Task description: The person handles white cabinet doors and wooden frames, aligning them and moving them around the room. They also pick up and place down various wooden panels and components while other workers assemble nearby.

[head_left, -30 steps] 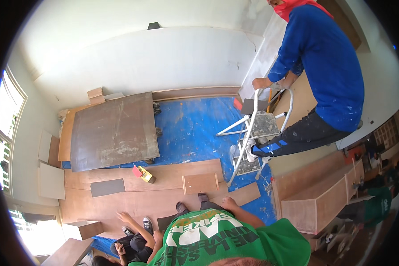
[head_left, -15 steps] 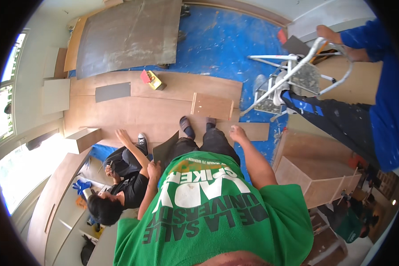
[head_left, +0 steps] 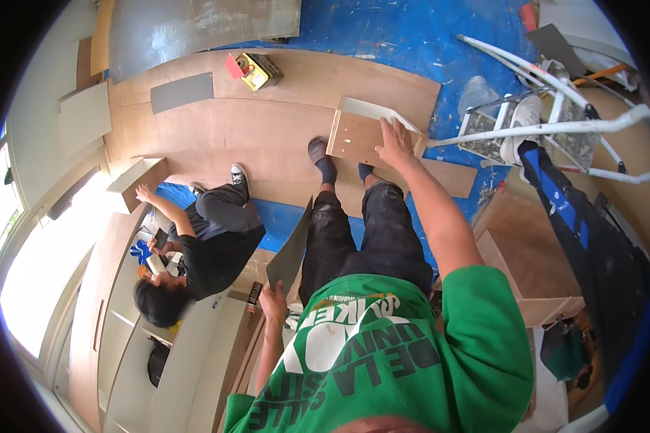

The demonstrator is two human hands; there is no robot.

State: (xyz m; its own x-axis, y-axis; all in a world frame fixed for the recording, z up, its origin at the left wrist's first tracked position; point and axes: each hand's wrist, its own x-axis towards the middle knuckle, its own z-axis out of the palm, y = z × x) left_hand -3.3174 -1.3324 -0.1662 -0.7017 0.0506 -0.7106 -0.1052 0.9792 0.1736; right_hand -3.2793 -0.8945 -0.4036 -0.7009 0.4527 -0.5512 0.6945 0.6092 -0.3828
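Observation:
My left hand [head_left: 272, 302] is closed on the edge of a dark grey sheet [head_left: 290, 249], apparently sandpaper, held upright beside my left leg. Out in front, my right hand [head_left: 397, 144] grips the rim of a wooden drawer box [head_left: 355, 137], fingers over its top edge and thumb against the brown front panel. The drawer stands tilted near my right foot, its white inside partly visible behind the panel. My fingertips are partly hard to make out there.
Brown plywood boards [head_left: 253, 130] lie over a blue floor sheet [head_left: 383, 36]. On them are a yellow tin [head_left: 260, 71] and a grey sheet [head_left: 182, 92]. A co-worker [head_left: 217, 245] crouches left, by a small box [head_left: 139, 184]. A white step ladder [head_left: 556, 130] bears another person's foot.
My right hand has reached forward onto the drawer, which now shows its inside. My view has shifted. The crouching co-worker's arm has lowered to the small box. The ladder person's hands have left view.

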